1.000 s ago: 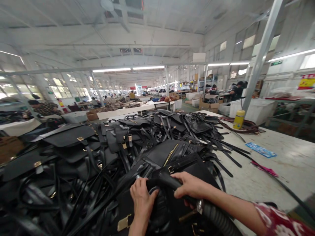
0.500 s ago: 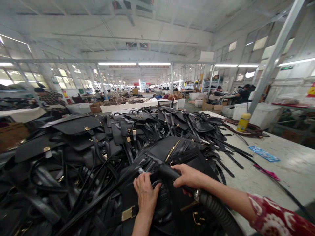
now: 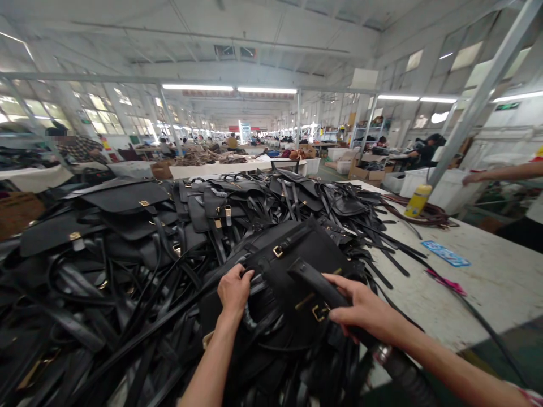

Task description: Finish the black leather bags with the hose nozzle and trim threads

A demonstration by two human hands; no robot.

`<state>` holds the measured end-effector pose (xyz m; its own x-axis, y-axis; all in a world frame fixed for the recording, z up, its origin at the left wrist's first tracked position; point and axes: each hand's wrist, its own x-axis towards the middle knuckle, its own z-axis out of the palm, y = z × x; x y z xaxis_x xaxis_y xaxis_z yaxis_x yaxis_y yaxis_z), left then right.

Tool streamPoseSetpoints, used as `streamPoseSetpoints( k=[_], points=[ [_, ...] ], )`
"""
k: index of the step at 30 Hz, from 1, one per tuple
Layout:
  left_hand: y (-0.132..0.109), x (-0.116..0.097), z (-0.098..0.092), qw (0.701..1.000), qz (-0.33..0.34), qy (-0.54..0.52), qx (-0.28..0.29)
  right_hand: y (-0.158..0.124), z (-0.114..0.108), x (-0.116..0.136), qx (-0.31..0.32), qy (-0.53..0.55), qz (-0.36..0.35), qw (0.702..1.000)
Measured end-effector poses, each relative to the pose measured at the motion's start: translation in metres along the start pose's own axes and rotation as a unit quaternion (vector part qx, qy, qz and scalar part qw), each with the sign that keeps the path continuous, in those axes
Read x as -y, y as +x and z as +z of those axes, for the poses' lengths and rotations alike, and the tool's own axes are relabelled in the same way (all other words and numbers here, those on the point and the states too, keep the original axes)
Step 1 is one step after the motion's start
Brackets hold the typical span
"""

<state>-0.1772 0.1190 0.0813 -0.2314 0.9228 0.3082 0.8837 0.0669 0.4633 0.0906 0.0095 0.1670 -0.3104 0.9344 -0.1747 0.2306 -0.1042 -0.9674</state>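
Observation:
My right hand (image 3: 360, 305) is wrapped round a black hose nozzle (image 3: 314, 281), whose flattened tip points up and left over a black bag. A ribbed hose (image 3: 409, 373) runs from the nozzle's clamp to the bottom edge. The black bag (image 3: 311, 243) lies in front of me, with gold buckles and straps on its panel. At the bag's left side, my left hand (image 3: 234, 289) has its fingers closed on the bag's edge. Crinkled clear wrapping shows just below those fingers. Around both hands lies a heap of similar black bags (image 3: 127, 195) with loose straps.
On the right, the pale table (image 3: 504, 277) bears a yellow bottle (image 3: 418, 202), coiled brown cords (image 3: 441, 219), a blue patterned plate (image 3: 445, 252) and a pink strip (image 3: 445, 282). A metal post (image 3: 470, 107) rises behind. Another person's arm (image 3: 500, 174) reaches in at far right.
The bag has turned, so its buckled panel now faces up. My left hand has moved up and left, going from spread to gripping. The nozzle has shifted right; another person's arm has appeared.

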Motion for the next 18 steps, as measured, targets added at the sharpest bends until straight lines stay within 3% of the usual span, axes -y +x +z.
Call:
streamPoseSetpoints(
  k=[4, 7, 13, 18],
  points=[
    [0.0, 0.003, 0.008, 0.999, -0.045, -0.008, 0.004, -0.046, 0.001, -0.026, 0.014, 0.015, 0.079, 0.997],
    [-0.004, 0.005, 0.011, 0.999, -0.05, -0.009, 0.01, -0.055, 0.008, -0.043, 0.022, 0.029, 0.13, 0.991],
    [-0.009, 0.002, 0.01, 0.998, -0.058, 0.011, -0.002, -0.042, 0.021, -0.059, 0.029, 0.062, 0.112, 0.991],
    [-0.011, 0.0, 0.012, 0.998, -0.056, 0.018, -0.001, -0.011, 0.031, -0.053, 0.035, 0.076, 0.049, 0.995]
  ],
)
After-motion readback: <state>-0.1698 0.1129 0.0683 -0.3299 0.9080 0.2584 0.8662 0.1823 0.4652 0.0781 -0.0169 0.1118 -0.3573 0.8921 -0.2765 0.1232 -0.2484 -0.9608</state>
